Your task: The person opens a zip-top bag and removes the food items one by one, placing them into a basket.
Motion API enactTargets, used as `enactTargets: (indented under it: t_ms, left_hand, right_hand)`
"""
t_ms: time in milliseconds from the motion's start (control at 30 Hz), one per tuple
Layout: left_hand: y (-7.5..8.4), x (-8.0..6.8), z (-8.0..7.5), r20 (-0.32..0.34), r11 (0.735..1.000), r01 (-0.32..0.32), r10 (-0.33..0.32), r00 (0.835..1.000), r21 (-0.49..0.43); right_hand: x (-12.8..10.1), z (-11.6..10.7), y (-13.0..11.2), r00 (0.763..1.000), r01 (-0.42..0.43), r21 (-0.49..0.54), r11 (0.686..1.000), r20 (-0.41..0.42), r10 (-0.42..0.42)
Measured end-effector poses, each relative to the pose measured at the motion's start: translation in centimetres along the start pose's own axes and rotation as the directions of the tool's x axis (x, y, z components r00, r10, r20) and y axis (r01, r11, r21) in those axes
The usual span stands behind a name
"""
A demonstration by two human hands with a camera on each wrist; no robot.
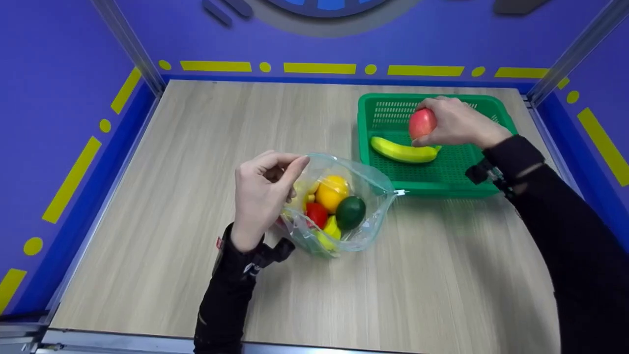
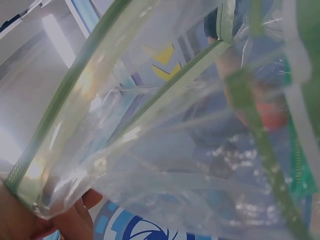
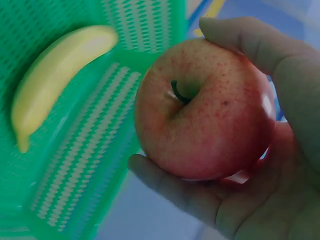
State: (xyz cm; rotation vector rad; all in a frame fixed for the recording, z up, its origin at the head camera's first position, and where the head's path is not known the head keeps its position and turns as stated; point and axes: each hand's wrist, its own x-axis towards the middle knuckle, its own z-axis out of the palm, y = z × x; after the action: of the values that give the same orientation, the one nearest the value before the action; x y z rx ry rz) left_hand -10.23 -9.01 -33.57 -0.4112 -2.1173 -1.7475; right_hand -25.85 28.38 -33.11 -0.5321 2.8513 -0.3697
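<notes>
The right hand is gripping an apple above the basket, just over the banana. The left hand is pinching the bag rim, holding its mouth open on the table, whose left half is lying bare.

The left hand sits near the middle, back toward the head camera, its thumb and fingers curled together in a pinch. Its black-sleeved forearm runs straight down to the near edge. The right hand is stretched farther out and to the right, fingers and thumb wrapped in a round grip, palm turned left. Its arm, also in black, angles in from the lower right, a strap at the wrist.
</notes>
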Motion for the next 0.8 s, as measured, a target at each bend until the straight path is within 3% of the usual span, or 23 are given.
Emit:
enactTargets:
  t_ms: [400,800]
  left_hand:
    - [0.1,0.1,0.1,0.002,1.0,-0.006,0.006,1.0,-0.005]
    - [-0.1,0.1,0.0,0.007,1.0,-0.007,0.007,1.0,-0.003]
  right_hand:
    - [6.1,2.8,2.9,0.989,-0.025,-0.051,0.998,0.142,0.032]
    - [8.2,4.2,3.8,0.96,-0.117,-0.011,0.993,0.254,0.116]
